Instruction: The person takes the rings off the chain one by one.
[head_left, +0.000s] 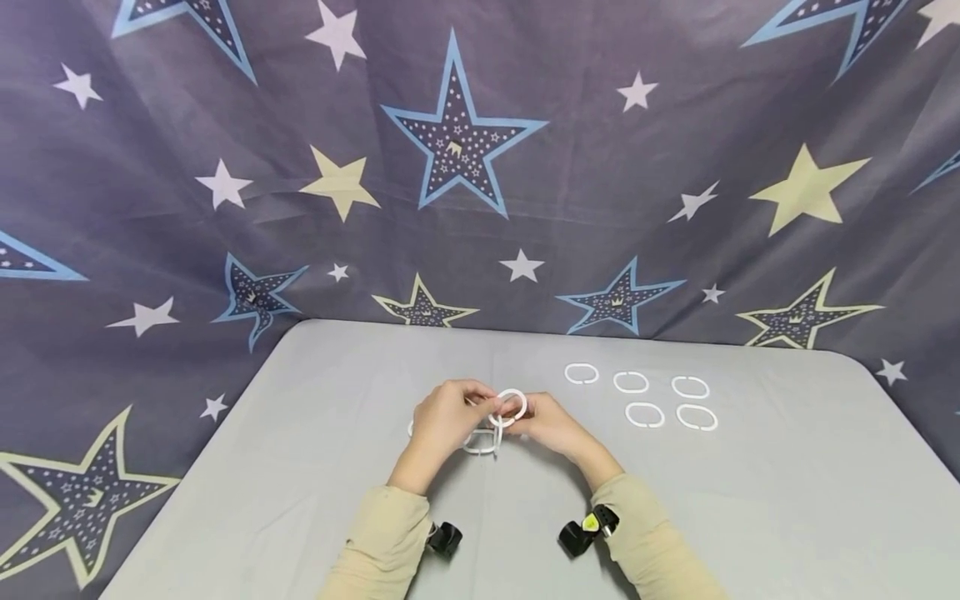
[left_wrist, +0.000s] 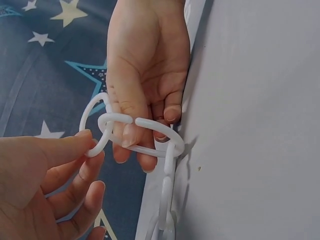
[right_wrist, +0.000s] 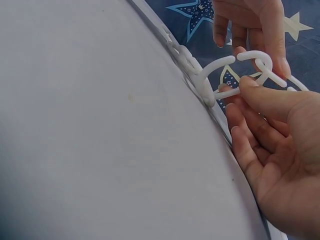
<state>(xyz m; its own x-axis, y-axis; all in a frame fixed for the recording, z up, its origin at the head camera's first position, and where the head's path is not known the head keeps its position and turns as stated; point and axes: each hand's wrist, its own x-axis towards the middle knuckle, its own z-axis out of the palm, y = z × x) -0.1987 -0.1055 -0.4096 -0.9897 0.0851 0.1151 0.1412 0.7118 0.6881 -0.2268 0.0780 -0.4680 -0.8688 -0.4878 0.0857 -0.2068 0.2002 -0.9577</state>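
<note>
White oval links, each with a small gap, are between the hands. The left hand [head_left: 445, 417] pinches a link [left_wrist: 91, 111] between thumb and finger. Opposite it, the right hand [head_left: 551, 425] holds a link [left_wrist: 172, 134] between thumb and fingers, its gap facing up in the left wrist view. These links cross at one end; fingers partly hide how they join. From the right hand's link hangs a chain [left_wrist: 164, 200], partly resting on the table as a link [head_left: 480, 451] below the hands. In the right wrist view the chain [right_wrist: 185, 59] trails away from the held link [right_wrist: 216, 65].
Several loose white links lie on the grey table [head_left: 300, 467] right of the hands, among them a link [head_left: 582, 382] at the back and a link [head_left: 697, 428] farther right. A star-patterned cloth [head_left: 562, 167] hangs behind the table. Black wrist cameras sit at both sleeves.
</note>
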